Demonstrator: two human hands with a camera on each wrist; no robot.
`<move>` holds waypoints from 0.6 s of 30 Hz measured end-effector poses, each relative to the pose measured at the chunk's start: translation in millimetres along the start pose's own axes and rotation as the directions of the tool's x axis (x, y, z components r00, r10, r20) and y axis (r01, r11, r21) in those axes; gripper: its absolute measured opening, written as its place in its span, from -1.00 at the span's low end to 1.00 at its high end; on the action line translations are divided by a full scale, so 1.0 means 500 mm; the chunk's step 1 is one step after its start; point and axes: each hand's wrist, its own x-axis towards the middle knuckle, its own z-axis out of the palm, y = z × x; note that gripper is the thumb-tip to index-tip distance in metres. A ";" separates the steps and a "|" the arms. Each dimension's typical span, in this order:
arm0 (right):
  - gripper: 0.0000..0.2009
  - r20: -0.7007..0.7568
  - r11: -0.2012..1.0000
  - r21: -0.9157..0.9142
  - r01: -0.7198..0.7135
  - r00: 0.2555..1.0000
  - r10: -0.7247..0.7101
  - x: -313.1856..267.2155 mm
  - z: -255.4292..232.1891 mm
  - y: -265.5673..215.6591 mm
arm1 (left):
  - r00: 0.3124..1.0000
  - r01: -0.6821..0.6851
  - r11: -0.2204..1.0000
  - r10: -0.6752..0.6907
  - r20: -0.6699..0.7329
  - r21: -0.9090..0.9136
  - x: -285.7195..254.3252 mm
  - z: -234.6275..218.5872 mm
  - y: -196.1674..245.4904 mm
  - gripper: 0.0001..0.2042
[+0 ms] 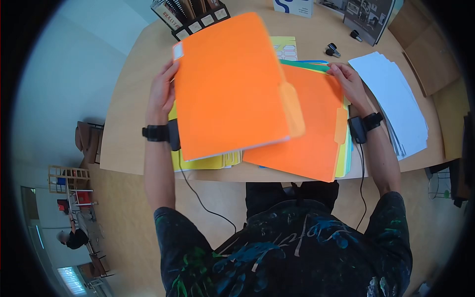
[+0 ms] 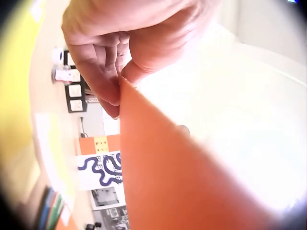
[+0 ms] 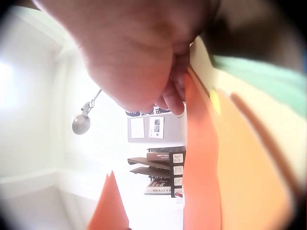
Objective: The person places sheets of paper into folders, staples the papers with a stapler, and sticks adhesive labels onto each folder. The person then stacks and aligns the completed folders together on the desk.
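Pinching raised orange folder (image 1: 227, 89) by its left edge with left hand (image 1: 162, 91), partly over yellow pile (image 1: 205, 163) on counter (image 1: 123, 123); pinching far corner of fanned folders (image 1: 311, 114) with right hand (image 1: 350, 84). Best carried level, without creasing tab (image 1: 293, 110).

bright wrist views, glare, dark curved edges

The person wears a dark short-sleeved shirt (image 1: 302, 247) smeared blue and green, with pale script mid-front and whitish marks towards 5 o'clock; black trousers (image 1: 316, 192) show at 12 o'clock. The 2 black wrist straps (image 1: 156, 133) carry dark boxes (image 1: 357, 130), each trailing 1 thin black cable (image 1: 200, 200).
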 end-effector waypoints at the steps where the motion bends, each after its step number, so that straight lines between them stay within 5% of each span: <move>1: -0.59 0.003 1.000 0.001 0.000 1.000 0.000 -0.003 0.003 -0.006 | 1.000 0.000 1.000 0.000 -0.004 0.001 -0.002 -0.049 0.000 -0.59; 5: -0.64 0.006 0.999 -0.012 -0.040 0.999 0.040 -0.007 0.005 -0.016 | 0.984 0.094 0.980 -0.064 -0.169 0.176 -0.006 -0.250 -0.021 -0.56; 9: -0.65 0.032 0.998 -0.049 -0.031 0.999 0.032 -0.004 -0.001 -0.007 | 0.947 0.197 0.892 -0.066 -0.314 0.408 -0.033 -0.293 -0.039 -0.53; 16: -0.65 0.047 0.999 -0.047 -0.025 0.999 0.027 -0.013 0.003 -0.024 | 0.935 0.244 0.819 -0.058 -0.349 0.519 -0.010 -0.310 -0.106 -0.58; 18: -0.64 0.059 0.996 -0.094 -0.013 0.998 0.018 -0.018 0.003 -0.033 | 0.922 0.255 0.713 0.025 -0.387 0.653 -0.003 -0.308 -0.117 -0.57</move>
